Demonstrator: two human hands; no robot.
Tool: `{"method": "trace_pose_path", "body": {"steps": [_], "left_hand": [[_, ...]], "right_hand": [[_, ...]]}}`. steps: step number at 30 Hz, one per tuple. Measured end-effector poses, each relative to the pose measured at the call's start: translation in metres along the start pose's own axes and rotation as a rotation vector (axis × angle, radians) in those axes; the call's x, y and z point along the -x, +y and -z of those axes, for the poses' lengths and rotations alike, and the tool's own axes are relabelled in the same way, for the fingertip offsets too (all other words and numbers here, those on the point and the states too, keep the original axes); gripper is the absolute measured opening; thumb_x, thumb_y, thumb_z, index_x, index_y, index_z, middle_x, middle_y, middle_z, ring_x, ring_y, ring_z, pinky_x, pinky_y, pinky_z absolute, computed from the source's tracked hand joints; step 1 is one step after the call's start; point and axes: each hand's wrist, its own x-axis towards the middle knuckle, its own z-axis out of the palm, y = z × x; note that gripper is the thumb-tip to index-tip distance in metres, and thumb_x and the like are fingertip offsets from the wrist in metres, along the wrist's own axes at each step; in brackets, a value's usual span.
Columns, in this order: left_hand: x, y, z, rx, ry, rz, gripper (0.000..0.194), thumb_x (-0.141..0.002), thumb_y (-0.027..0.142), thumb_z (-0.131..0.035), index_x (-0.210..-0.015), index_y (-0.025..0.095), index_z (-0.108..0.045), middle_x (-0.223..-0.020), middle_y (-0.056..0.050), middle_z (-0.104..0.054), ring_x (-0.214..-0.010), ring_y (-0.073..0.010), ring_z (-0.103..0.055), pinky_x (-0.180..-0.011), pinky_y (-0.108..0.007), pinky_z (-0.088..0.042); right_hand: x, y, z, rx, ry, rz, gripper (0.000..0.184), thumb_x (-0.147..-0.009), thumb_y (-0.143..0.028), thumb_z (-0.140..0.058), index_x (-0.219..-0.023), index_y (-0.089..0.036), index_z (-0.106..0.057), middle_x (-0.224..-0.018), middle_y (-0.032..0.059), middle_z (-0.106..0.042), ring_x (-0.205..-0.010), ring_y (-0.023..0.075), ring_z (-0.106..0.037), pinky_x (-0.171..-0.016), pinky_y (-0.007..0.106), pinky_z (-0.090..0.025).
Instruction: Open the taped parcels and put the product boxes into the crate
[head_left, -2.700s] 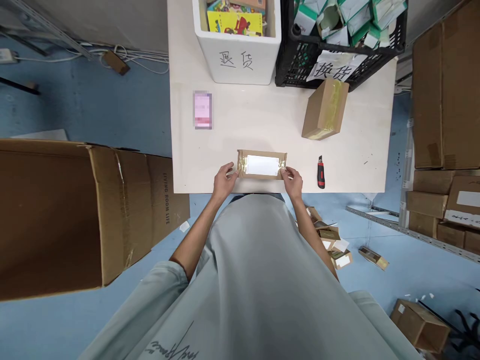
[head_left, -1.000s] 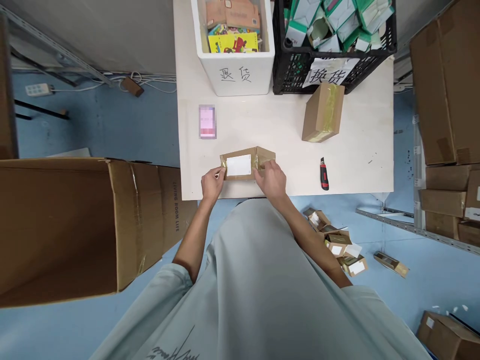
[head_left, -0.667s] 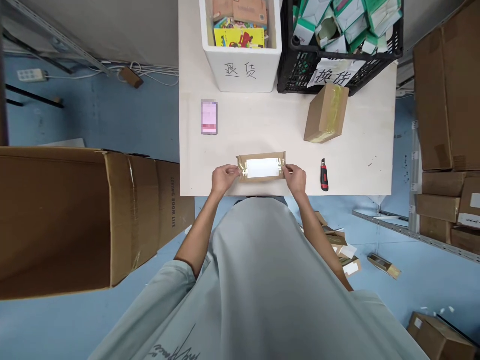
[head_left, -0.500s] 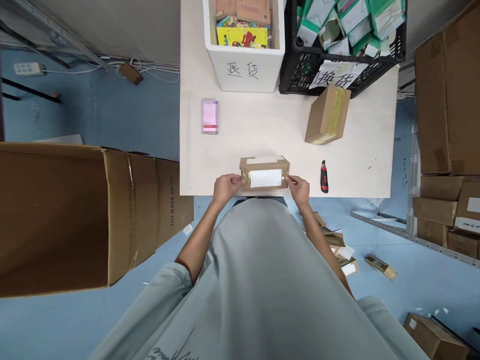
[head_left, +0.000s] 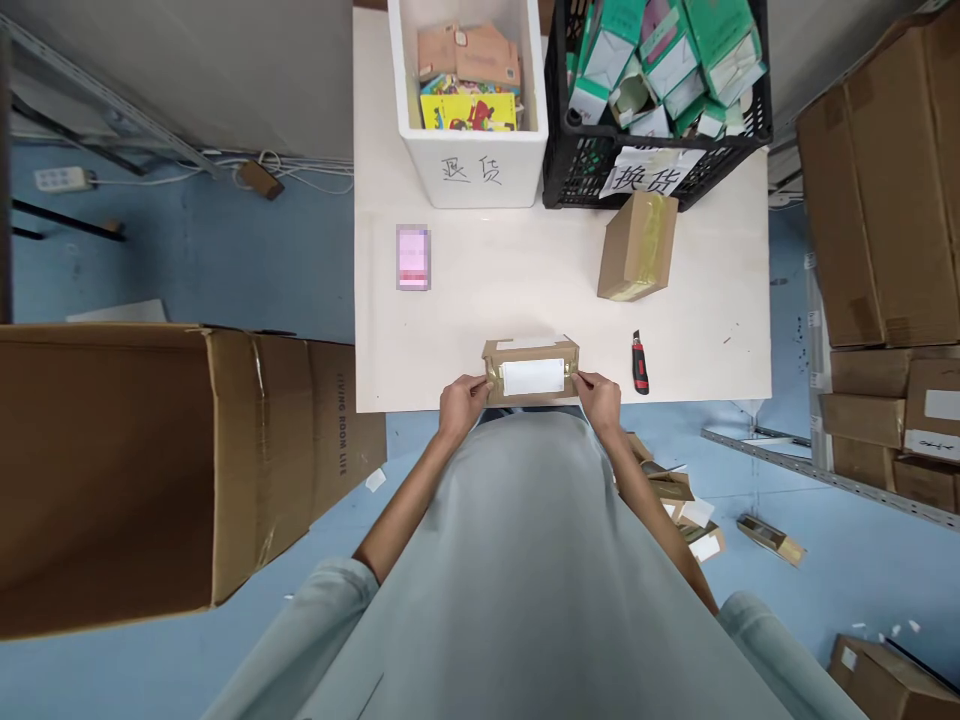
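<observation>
At the front edge of the white table is a small cardboard box [head_left: 495,393] with a white label on the side facing me. My left hand [head_left: 461,407] pinches its left end, fingers closed at the corner. On the opposite end, my right hand [head_left: 599,400] grips the right corner with closed fingers. Strips of clear tape show at both ends beside the label. To the right of my right hand lies a red and black utility knife [head_left: 640,365]. Farther back stands a taped cardboard box [head_left: 636,247].
A white bin [head_left: 480,185] of booklets and a black crate [head_left: 559,165] of green-and-white boxes stand at the back. A pink blurred item [head_left: 413,258] lies on the table [head_left: 517,270]. Left is a large open carton [head_left: 259,450]; stacked cartons [head_left: 870,200] are right.
The whole view has shifted slightly as the head moved, showing more of the bin and crate. Both hands keep their hold on the small box's ends.
</observation>
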Motion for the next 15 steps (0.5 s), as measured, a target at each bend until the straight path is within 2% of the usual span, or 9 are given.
{"method": "trace_pose_path", "body": {"steps": [4,8,10,12,14,15], "left_hand": [[-0.013,0.024,-0.015,-0.062,-0.032,-0.007,0.026,-0.106,0.035,-0.069,-0.118,0.028,-0.091,-0.116,-0.009,-0.087,-0.107,-0.0299,-0.080,-0.099,-0.038,-0.061],[-0.026,0.041,-0.026,-0.095,-0.057,0.056,0.025,-0.105,0.034,-0.068,-0.118,0.025,-0.088,-0.118,-0.010,-0.087,-0.110,-0.0306,-0.081,-0.102,-0.040,-0.061],[-0.037,0.051,-0.027,-0.109,-0.003,0.094,0.027,-0.103,0.037,-0.072,-0.123,0.023,-0.084,-0.124,-0.013,-0.085,-0.118,-0.0338,-0.080,-0.108,-0.045,-0.061],[-0.053,0.069,-0.029,-0.117,0.118,0.065,0.039,-0.100,0.040,-0.075,-0.134,0.021,-0.078,-0.138,-0.017,-0.081,-0.134,-0.0378,-0.075,-0.117,-0.051,-0.059],[-0.075,0.097,-0.038,-0.098,0.194,-0.026,0.052,-0.100,0.041,-0.076,-0.147,0.019,-0.071,-0.152,-0.021,-0.073,-0.147,-0.0392,-0.067,-0.125,-0.054,-0.054],[-0.088,0.114,-0.045,-0.069,0.181,-0.070,0.055,-0.101,0.040,-0.075,-0.151,0.018,-0.068,-0.157,-0.022,-0.069,-0.148,-0.0387,-0.066,-0.126,-0.055,-0.054]], "right_hand": [[-0.017,0.011,0.020,0.026,-0.022,-0.012,0.032,-0.108,-0.040,-0.064,-0.107,-0.027,-0.093,-0.112,0.0116,-0.090,-0.100,0.0321,-0.082,-0.093,0.041,-0.059],[-0.031,0.027,0.032,-0.050,-0.083,-0.039,0.025,-0.106,-0.037,-0.069,-0.103,-0.028,-0.092,-0.110,0.0087,-0.091,-0.102,0.0302,-0.084,-0.094,0.039,-0.061],[-0.043,0.035,0.040,-0.112,-0.089,-0.039,0.023,-0.106,-0.040,-0.071,-0.104,-0.028,-0.090,-0.110,0.0081,-0.091,-0.104,0.0296,-0.085,-0.094,0.038,-0.063],[-0.062,0.044,0.053,-0.162,-0.045,-0.052,0.030,-0.107,-0.047,-0.070,-0.114,-0.025,-0.088,-0.114,0.0108,-0.090,-0.103,0.0296,-0.086,-0.095,0.039,-0.064],[-0.088,0.054,0.069,-0.200,0.037,-0.077,0.044,-0.108,-0.054,-0.069,-0.131,-0.019,-0.083,-0.126,0.0165,-0.088,-0.100,0.0299,-0.087,-0.098,0.041,-0.064],[-0.104,0.059,0.078,-0.222,0.075,-0.085,0.052,-0.108,-0.057,-0.068,-0.139,-0.017,-0.079,-0.133,0.0195,-0.085,-0.099,0.0299,-0.086,-0.099,0.042,-0.064]]}}
